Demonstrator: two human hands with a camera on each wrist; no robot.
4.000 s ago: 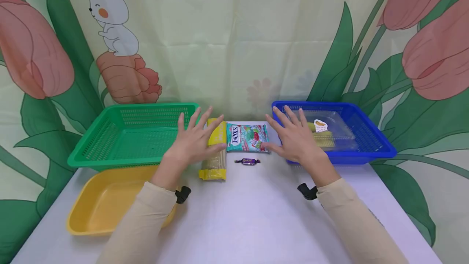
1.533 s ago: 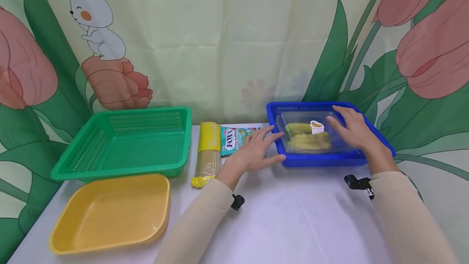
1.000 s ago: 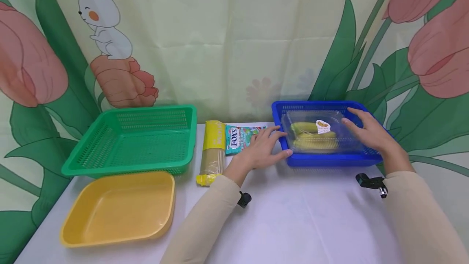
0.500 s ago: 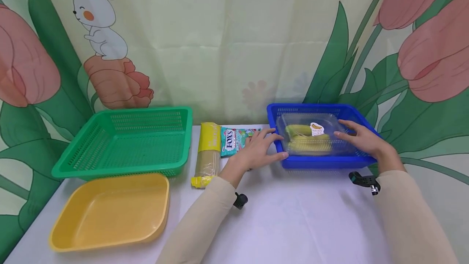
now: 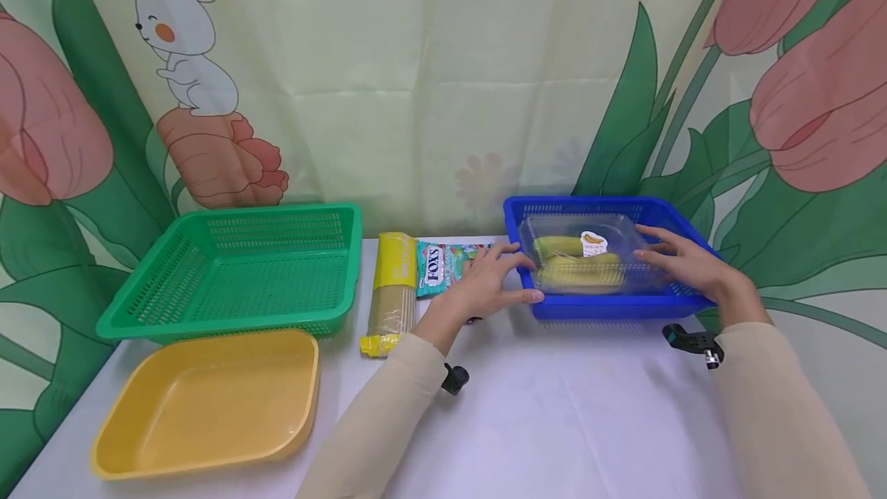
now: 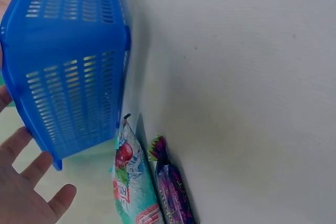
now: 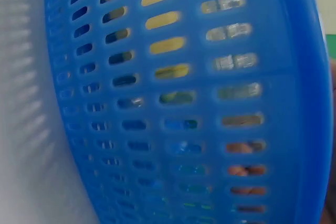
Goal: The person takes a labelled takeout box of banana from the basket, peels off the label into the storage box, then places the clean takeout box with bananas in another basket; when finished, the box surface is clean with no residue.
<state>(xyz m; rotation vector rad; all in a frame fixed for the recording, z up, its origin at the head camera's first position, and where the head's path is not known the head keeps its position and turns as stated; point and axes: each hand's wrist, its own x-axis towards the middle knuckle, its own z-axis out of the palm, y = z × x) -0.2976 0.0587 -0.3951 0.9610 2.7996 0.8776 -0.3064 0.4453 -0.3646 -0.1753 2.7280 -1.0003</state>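
Note:
A clear plastic clamshell box (image 5: 627,279) with long yellow-green produce inside and a white sticker on its lid lies in the blue basket (image 5: 603,306). My right hand (image 5: 693,260) grips the box's right end, thumb and fingers bent over its edge. Through the basket's slots in the right wrist view, parts of fingers (image 7: 247,170) show inside. At the basket's left end is my left hand (image 5: 481,283), fingers spread and fingertips right at the rim. It partly covers a teal FOX'S candy bag (image 5: 435,268). A purple-wrapped candy (image 6: 172,192) lies beside that bag, mostly hidden in the head view.
A yellow pack of noodles (image 5: 393,299) lies left of the candy bag. Further left stand a green basket (image 5: 229,323) and, in front of it, a yellow tub (image 5: 208,464). A printed curtain (image 5: 360,98) hangs behind the white table (image 5: 547,414).
Both hands have moved right from above the table's middle to the blue basket. Over the last half second the clamshell box has shifted slightly left within the basket, together with my right hand.

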